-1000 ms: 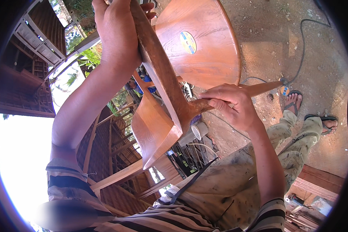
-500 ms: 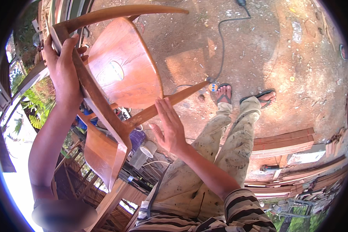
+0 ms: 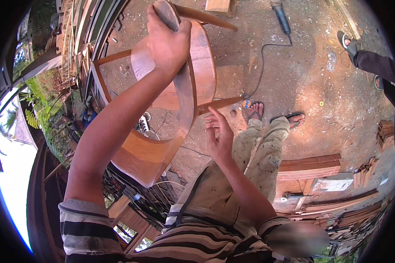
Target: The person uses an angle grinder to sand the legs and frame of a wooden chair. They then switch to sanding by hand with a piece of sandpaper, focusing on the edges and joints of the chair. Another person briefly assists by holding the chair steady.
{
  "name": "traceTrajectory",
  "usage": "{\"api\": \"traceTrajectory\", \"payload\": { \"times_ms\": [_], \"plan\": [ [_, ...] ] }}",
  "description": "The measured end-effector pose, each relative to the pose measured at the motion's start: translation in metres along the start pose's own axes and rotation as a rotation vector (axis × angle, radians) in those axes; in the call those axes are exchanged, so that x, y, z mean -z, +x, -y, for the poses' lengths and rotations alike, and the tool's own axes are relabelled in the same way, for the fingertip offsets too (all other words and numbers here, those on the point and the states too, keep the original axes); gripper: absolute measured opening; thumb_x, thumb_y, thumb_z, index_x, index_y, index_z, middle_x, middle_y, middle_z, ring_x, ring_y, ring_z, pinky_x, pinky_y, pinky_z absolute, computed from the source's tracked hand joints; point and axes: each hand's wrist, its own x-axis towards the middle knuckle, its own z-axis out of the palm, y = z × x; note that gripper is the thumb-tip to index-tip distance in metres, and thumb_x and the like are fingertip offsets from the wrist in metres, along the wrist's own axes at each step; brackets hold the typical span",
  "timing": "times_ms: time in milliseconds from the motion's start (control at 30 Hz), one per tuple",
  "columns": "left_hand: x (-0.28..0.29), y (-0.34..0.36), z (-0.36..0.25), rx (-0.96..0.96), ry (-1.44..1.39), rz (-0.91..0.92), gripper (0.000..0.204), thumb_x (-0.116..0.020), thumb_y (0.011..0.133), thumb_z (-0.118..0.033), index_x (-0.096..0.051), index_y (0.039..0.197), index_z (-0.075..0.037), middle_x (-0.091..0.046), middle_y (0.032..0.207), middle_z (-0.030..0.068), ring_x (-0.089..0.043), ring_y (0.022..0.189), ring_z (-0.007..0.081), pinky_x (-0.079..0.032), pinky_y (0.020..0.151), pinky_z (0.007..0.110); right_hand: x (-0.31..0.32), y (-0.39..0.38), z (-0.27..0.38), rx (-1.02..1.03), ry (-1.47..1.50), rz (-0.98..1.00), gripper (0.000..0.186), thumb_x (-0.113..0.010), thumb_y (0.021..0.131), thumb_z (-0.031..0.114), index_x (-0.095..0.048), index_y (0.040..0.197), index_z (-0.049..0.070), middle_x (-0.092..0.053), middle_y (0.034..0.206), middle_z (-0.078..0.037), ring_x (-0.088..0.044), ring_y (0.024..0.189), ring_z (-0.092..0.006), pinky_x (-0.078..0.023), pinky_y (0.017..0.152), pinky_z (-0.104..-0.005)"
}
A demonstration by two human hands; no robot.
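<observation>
Head view, looking down. The dirt floor (image 3: 303, 79) fills the upper and right part of the field, strewn with chips and scraps. A wooden chair (image 3: 197, 74) is held off the floor, tilted, with its rounded seat facing the viewer, a curved backrest (image 3: 142, 158) at lower left and a square frame of rails (image 3: 102, 83) at left. One leg (image 3: 219, 104) points right, toward the person's feet; another leg (image 3: 206, 16) runs along the top edge. The left hand (image 3: 167, 41) is closed around a curved part of the chair near the top, fingers wrapped over it, forearm reaching up from the lower left. The right hand (image 3: 219, 133) is open, fingers spread, palm turned to the chair; it lies just beside the chair's curved edge, below the right-pointing leg, and holds nothing. Stained trousers and two feet in sandals (image 3: 274, 116) stand below the chair. Stacked planks (image 3: 309, 166) lie on the floor at right. A power tool (image 3: 281, 15) with a black cord (image 3: 261, 65) rests on the floor near the top edge. Another person's sandalled foot (image 3: 349, 44) shows at upper right.
</observation>
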Motion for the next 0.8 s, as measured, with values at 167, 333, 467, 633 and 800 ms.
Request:
{"api": "traceTrajectory", "payload": {
  "times_ms": [167,333,467,633,800],
  "plan": [
    [0.004,-0.002,0.013,-0.022,-0.037,-0.022,0.085,-0.070,0.088,-0.021,-0.027,0.158,0.003,-0.044,0.152,0.0312,-0.048,0.139,0.0432,-0.038,0.117,0.044,-0.015,0.001,-0.003,-0.019,0.076,-0.004,0.045,-0.057,0.096,-0.001,-0.058,0.141,0.004,-0.069,0.108,-0.009,-0.067,0.090,-0.0138,-0.055,0.080,-0.0290],
    [0.010,-0.004,0.002,0.044,-0.067,0.037,0.088,-0.070,0.088,-0.022,-0.024,0.160,0.004,-0.045,0.153,0.0326,-0.045,0.143,0.0453,-0.035,0.119,0.044,-0.020,-0.002,-0.025,-0.023,0.137,0.012,0.044,-0.052,0.096,-0.005,-0.058,0.139,0.002,-0.069,0.103,-0.010,-0.067,0.087,-0.0137,-0.055,0.079,-0.0277],
    [0.007,-0.003,0.001,0.059,-0.036,0.081,0.091,-0.071,0.082,-0.036,-0.031,0.156,-0.001,-0.057,0.139,0.0324,-0.057,0.128,0.0478,-0.041,0.111,0.049,-0.020,-0.006,-0.025,0.019,0.147,-0.007,0.043,-0.051,0.096,-0.006,-0.059,0.137,0.001,-0.069,0.102,-0.010,-0.068,0.086,-0.0139,-0.055,0.079,-0.0282],
    [0.010,-0.002,0.001,0.081,0.002,0.065,0.092,-0.070,0.082,-0.037,-0.030,0.156,-0.001,-0.057,0.139,0.0322,-0.056,0.129,0.0478,-0.041,0.111,0.050,-0.017,-0.006,-0.018,0.038,0.117,-0.032,0.045,-0.051,0.095,-0.007,-0.058,0.138,0.003,-0.070,0.104,-0.011,-0.069,0.087,-0.0159,-0.056,0.078,-0.0290],
    [0.008,-0.001,0.002,0.059,0.010,0.058,0.092,-0.070,0.082,-0.036,-0.031,0.156,0.001,-0.055,0.140,0.0331,-0.056,0.129,0.0468,-0.041,0.111,0.048,-0.018,-0.006,-0.017,0.044,0.103,-0.037,0.046,-0.052,0.094,-0.007,-0.057,0.139,0.002,-0.071,0.107,-0.010,-0.070,0.087,-0.0163,-0.055,0.079,-0.0288]
  ]
}}
